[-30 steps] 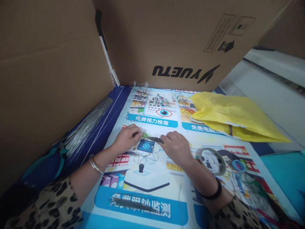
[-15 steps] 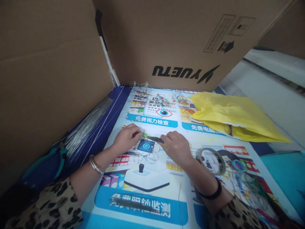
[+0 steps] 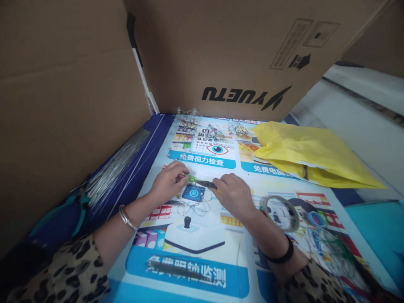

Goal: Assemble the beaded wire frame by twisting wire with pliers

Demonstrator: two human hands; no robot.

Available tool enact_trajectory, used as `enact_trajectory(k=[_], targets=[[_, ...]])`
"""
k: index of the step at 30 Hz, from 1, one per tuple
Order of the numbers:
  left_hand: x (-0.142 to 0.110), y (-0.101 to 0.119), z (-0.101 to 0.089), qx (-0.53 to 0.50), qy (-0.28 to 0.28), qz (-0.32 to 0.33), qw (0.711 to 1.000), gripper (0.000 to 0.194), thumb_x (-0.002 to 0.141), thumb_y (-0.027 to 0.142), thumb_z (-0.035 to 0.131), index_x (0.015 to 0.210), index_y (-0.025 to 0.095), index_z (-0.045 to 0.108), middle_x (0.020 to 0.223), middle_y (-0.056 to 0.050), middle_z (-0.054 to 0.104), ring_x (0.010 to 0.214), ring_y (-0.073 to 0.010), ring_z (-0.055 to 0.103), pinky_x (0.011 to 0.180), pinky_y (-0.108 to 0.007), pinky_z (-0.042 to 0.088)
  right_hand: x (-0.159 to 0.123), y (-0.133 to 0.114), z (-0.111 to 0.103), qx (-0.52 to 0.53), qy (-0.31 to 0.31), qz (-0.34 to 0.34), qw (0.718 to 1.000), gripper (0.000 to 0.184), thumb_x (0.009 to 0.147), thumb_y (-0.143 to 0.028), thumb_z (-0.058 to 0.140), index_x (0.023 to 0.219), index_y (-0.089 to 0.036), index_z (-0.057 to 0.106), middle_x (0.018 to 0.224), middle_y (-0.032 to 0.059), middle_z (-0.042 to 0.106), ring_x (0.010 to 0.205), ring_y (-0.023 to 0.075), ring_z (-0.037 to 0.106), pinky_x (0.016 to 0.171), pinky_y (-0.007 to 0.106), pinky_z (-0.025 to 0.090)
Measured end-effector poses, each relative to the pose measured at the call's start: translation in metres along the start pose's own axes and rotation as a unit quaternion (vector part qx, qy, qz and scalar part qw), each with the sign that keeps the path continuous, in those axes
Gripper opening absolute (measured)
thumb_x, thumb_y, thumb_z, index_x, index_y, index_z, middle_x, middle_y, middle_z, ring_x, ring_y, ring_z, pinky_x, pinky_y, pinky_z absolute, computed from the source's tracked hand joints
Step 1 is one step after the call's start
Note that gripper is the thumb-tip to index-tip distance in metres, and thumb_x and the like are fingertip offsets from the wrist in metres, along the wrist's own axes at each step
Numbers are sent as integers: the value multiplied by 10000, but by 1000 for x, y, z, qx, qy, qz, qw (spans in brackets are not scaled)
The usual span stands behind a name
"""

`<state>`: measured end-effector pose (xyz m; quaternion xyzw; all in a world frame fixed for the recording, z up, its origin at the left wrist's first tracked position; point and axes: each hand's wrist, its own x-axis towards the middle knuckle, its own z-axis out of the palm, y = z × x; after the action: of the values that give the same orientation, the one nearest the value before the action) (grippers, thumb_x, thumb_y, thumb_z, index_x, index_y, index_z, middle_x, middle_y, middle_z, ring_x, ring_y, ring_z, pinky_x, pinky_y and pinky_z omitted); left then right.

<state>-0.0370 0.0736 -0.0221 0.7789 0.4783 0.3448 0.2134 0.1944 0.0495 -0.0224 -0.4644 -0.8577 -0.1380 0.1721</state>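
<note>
My right hand (image 3: 235, 195) is closed around needle-nose pliers (image 3: 205, 184), whose dark, narrow jaws point left. My left hand (image 3: 167, 181) pinches the edge of a beaded wire piece (image 3: 192, 204), close to the plier tips. Loops of thin wire and small pale beads spread below both hands, over a printed blue square. What exactly lies between the left fingertips is too fine to make out.
A printed poster (image 3: 195, 273) covers the table. Cardboard walls (image 3: 189, 50) stand behind and left. A yellow bag (image 3: 309, 147), a tape roll (image 3: 295, 214) and tangled wires (image 3: 331, 248) lie right. Cut wires (image 3: 116, 164) and teal-handled pliers (image 3: 82, 206) lie left.
My left hand has shifted slightly, its fingertips a little higher and opened a bit from the plier tips. The right hand and pliers are nearly still.
</note>
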Motion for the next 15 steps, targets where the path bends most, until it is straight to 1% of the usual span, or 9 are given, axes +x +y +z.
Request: enact_trajectory(k=[4, 7, 15], targets=[[0, 4, -2, 2, 15, 54, 998, 71, 813, 177, 550, 827, 179, 619, 904, -40, 572, 871, -153, 552, 756, -277, 463, 0, 0, 1, 0, -6, 2, 1000, 209, 855, -385, 526, 810, -199, 609, 739, 40, 550, 746, 168, 440, 664, 292, 285], [1, 7, -3, 11, 22, 83, 996, 75, 817, 192, 561, 822, 183, 635, 912, -47, 589, 901, -168, 533, 798, -310, 447, -1, 0, 1, 5, -1, 4, 1000, 201, 854, -377, 530, 818, -198, 612, 738, 40, 552, 746, 168, 443, 665, 289, 290], [6, 4, 1, 37, -34, 129, 990, 94, 815, 181, 573, 828, 198, 664, 998, -57, 621, 955, -195, 534, 874, -379, 404, 0, 0, 2, 16, -2, 6, 1000, 203, 858, -374, 524, 824, -198, 620, 742, 38, 565, 746, 165, 451, 674, 283, 300]])
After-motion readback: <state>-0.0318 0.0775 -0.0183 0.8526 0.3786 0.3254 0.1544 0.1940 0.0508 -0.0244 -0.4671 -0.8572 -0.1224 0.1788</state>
